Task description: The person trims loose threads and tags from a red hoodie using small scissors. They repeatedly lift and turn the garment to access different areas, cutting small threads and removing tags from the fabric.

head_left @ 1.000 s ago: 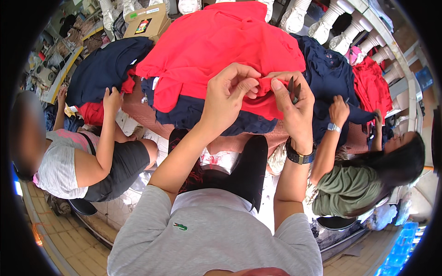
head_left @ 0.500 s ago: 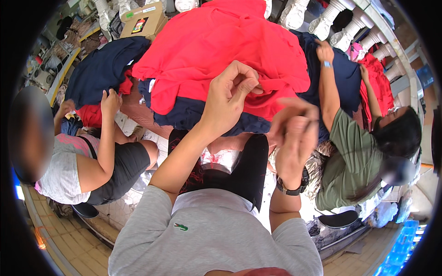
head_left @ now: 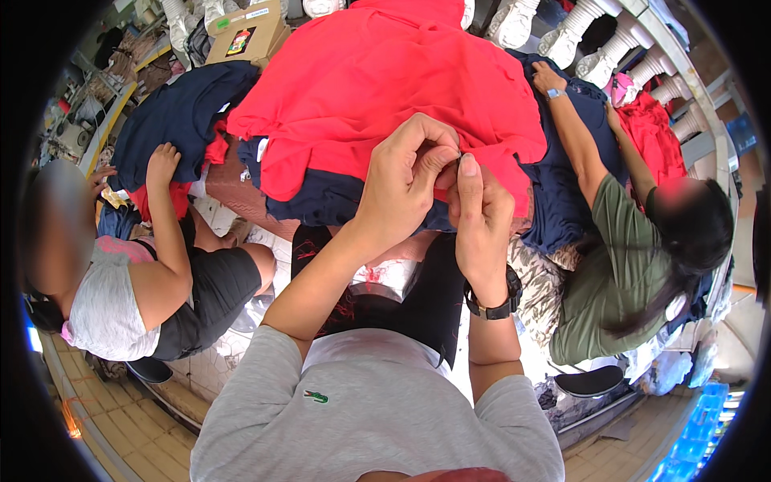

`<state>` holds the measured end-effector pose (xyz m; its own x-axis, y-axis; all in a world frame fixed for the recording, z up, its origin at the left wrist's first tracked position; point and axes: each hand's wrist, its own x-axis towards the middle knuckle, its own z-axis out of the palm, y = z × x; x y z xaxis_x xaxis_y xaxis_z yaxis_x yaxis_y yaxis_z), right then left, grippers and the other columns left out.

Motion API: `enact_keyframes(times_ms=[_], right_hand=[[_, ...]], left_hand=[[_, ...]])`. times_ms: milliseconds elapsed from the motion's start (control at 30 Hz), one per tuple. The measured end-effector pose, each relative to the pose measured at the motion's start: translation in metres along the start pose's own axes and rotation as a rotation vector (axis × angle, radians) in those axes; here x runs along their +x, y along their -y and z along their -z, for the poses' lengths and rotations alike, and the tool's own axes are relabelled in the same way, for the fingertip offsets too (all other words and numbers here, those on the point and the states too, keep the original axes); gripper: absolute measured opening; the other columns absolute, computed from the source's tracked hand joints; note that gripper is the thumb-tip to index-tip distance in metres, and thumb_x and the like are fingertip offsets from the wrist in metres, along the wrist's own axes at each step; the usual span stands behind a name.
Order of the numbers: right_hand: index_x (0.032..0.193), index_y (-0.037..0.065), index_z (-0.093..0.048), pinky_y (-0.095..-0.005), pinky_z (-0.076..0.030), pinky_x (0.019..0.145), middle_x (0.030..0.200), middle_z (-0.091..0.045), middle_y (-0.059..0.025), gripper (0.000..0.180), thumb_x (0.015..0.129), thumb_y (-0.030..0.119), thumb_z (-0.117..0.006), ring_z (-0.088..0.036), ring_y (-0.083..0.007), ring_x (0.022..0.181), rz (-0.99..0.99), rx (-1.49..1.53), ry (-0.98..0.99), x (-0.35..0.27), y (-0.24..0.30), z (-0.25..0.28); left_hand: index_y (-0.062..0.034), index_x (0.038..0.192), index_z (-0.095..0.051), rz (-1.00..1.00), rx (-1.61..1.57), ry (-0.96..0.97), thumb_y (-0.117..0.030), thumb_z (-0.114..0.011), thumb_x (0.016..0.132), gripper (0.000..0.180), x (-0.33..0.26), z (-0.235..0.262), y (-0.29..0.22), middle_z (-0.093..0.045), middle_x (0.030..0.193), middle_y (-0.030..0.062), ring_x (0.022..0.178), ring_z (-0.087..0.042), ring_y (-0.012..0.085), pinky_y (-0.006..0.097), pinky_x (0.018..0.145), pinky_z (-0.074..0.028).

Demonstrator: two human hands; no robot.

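A large red garment (head_left: 377,88) lies spread over the work surface in front of me, with dark navy cloth (head_left: 321,199) showing under its near edge. Thumb and forefinger of my left hand (head_left: 404,183) are pinched together over the near part of the red cloth. My right hand (head_left: 483,215), wearing a black watch, is closed too, its fingertips meeting those of the left. A tiny dark speck shows where they meet; what either hand pinches is too small or hidden to name.
Navy garments (head_left: 185,112) lie by the person at left. At right, a person in a green shirt (head_left: 618,281) has hands on navy cloth (head_left: 558,193) and a red garment (head_left: 649,136). A cardboard box (head_left: 249,36) and white pedestal-like columns (head_left: 514,24) stand behind.
My right hand, blurred before, has moved up and left to meet my left fingertips. The person at left has lowered a hand onto the navy cloth; the person at right has shifted both arms.
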<state>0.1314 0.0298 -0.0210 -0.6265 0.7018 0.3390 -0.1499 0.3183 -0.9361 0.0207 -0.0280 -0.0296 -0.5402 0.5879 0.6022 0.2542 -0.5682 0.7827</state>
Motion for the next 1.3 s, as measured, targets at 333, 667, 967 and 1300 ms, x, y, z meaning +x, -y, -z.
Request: enact_keyframes(times_ms=[333, 667, 967, 1300], right_hand=[[0.073, 0.006, -0.059, -0.0234, -0.02, 0.047, 0.061, -0.044, 0.0083, 0.041, 0.104, 0.033, -0.059, -0.033, -0.0002, 0.053, -0.182, 0.263, 0.123, 0.012, 0.004, 0.019], [0.11, 0.002, -0.056, -0.0187, -0.032, 0.057, 0.066, -0.047, 0.0046, 0.019, 0.097, 0.013, -0.065, -0.042, -0.0034, 0.06, 0.22, 0.0, -0.024, 0.009, 0.029, 0.043], [0.121, 0.0, -0.06, -0.0208, -0.043, 0.066, 0.077, -0.063, -0.0002, 0.021, 0.1, 0.006, -0.062, -0.059, -0.0055, 0.072, 0.276, -0.006, 0.041, 0.044, 0.016, 0.035], [0.104, 0.0, -0.07, -0.022, -0.044, 0.067, 0.087, -0.063, -0.0024, 0.01, 0.096, 0.004, -0.067, -0.058, -0.0071, 0.071, 0.384, -0.18, -0.099, 0.04, 0.03, 0.031]], left_hand=[[-0.0005, 0.089, -0.058, -0.114, 0.172, -0.018, 0.003, -0.064, 0.093, 0.008, 0.003, -0.002, 0.008, -0.058, 0.085, 0.0084, 0.073, -0.057, 0.0186, 0.03, 0.067, -0.047], [-0.0038, 0.099, -0.062, -0.261, 0.603, 0.176, -0.02, -0.081, 0.08, 0.031, -0.018, 0.033, -0.051, -0.053, 0.111, 0.0146, 0.106, -0.056, 0.0338, 0.042, 0.091, -0.046], [0.0012, 0.104, -0.058, 0.065, 0.256, 0.122, -0.009, -0.066, 0.097, 0.015, 0.016, 0.018, -0.014, -0.062, 0.089, 0.007, 0.083, -0.058, 0.013, 0.028, 0.08, -0.047], [0.0003, 0.116, -0.058, 0.143, -0.047, 0.166, -0.004, -0.059, 0.101, 0.016, 0.013, 0.024, -0.032, -0.065, 0.11, 0.0064, 0.105, -0.06, 0.0117, 0.027, 0.095, -0.047]])
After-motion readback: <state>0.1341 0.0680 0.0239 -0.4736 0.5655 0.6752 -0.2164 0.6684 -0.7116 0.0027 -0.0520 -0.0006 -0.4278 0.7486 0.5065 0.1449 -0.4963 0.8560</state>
